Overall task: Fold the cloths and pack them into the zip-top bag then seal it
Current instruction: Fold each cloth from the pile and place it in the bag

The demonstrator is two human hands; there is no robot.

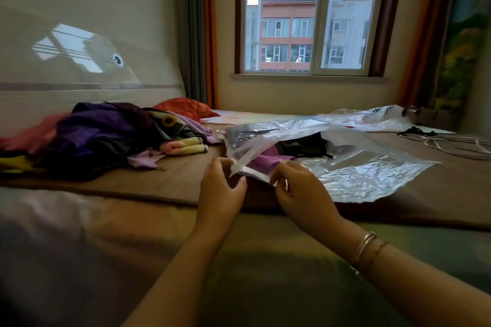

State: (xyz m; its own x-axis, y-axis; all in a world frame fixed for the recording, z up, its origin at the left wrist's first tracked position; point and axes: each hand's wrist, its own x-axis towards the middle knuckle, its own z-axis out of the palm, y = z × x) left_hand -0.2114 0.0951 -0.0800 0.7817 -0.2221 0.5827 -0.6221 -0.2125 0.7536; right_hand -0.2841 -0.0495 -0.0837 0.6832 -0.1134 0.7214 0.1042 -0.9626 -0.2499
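Two bare forearms reach forward over a rumpled brown bed cover (159, 220), the right wrist wearing thin bangles (368, 247). Just beyond, the left hand (221, 186) and the right hand (297, 186) meet at the near edge of a clear zip-top bag (345, 170). Each hand pinches the bag's mouth strip between thumb and curled fingers, the left at the near corner, the right a little further along the same edge; the stretch of strip between them looks taut and slightly raised off the bed.

Inside the bag, close behind the hands, lies a folded purple cloth (265, 159), and behind it a dark cloth (305, 145), both under the crinkled plastic. The rest of the bag spreads flat to the right across the bed.

To the left, well apart from the bag, sits a loose pile of cloths (101, 135) in purple, pink, black and pale yellow. Further back lie a red pillow (186, 109), a second crumpled plastic bag (372, 117) and, at the far right, a coil of white cable (451, 143). Beyond the bed, a window (305, 21) faces an orange-and-grey building.
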